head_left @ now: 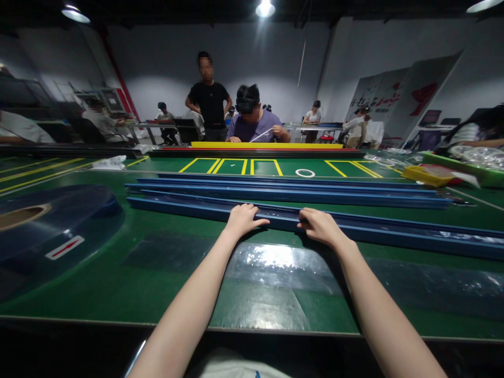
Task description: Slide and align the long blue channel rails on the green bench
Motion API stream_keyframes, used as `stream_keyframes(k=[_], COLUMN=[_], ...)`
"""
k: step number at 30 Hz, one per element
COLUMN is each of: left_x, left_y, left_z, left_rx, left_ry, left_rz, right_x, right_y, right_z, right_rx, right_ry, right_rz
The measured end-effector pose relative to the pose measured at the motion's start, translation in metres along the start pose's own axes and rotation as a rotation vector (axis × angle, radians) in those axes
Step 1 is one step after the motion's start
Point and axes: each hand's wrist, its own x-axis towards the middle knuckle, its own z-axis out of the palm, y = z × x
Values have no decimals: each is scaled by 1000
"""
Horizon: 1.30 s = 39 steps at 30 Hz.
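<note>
A long blue channel strip [378, 227], U-shaped along its length, lies across the green table, running from left of centre to beyond the right edge. My left hand [243, 218] is on it near the middle, fingers hooked over the near wall and thumb stretched along its front face. My right hand [318, 224] grips the same strip a little further right, with its fingers curled inward over the wall. Bare strip shows between the two hands. In front of them lies a clear plastic film strip [275, 262], shining under the lamps, partly covered by my forearms.
More blue strips [291, 193] lie just behind. A large roll of clear film [79, 210] occupies the left. Beyond are a white ring [305, 172], yellow tape lines and a yellow bar [268, 145]. A yellow tray [427, 176] sits far right. A co-worker [255, 126] works opposite.
</note>
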Motion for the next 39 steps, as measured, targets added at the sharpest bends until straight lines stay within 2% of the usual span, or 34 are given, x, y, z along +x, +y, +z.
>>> stream_keyframes(k=[5,11,16,23,39], left_x=[0,0,0,-1,1], left_y=[2,4,4,5,6], left_z=[4,7,9,8,6], left_rx=[-8,-9,-1,9,25], left_ry=[42,41,49,51,24], left_rz=[66,66,67,53,49], right_x=[-9,-9,-6,3,3], right_y=[11,6,1,-16,-23], right_z=[-5,-8,-6,10,11], right_rx=[-30,-42,-13,-35,-98], right_ry=[-23,-31,-19,-10,-26], right_rz=[77,108,92,-14,-4])
